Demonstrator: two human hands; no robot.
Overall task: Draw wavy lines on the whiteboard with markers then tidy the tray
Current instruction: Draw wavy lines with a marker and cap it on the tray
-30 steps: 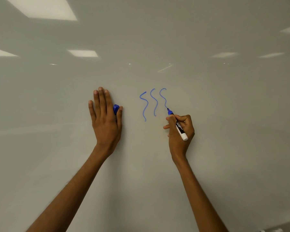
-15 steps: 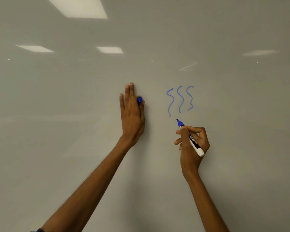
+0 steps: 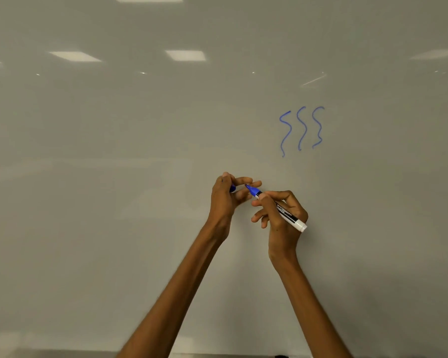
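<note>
Whiteboard [image 3: 114,202] shows three blue wavy lines [image 3: 301,129] upper right | right hand [image 3: 279,220] pinches marker [image 3: 286,214], bare tip towards left hand [image 3: 224,202], whose fingers pinch the cap [image 3: 232,188] | step: likely capping | next: align cap over tip, push home

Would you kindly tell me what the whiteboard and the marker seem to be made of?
The whiteboard seems a glossy coated panel, steel or melamine unclear; it mirrors ceiling lights. The marker seems smooth plastic, with printed label and white end.
</note>
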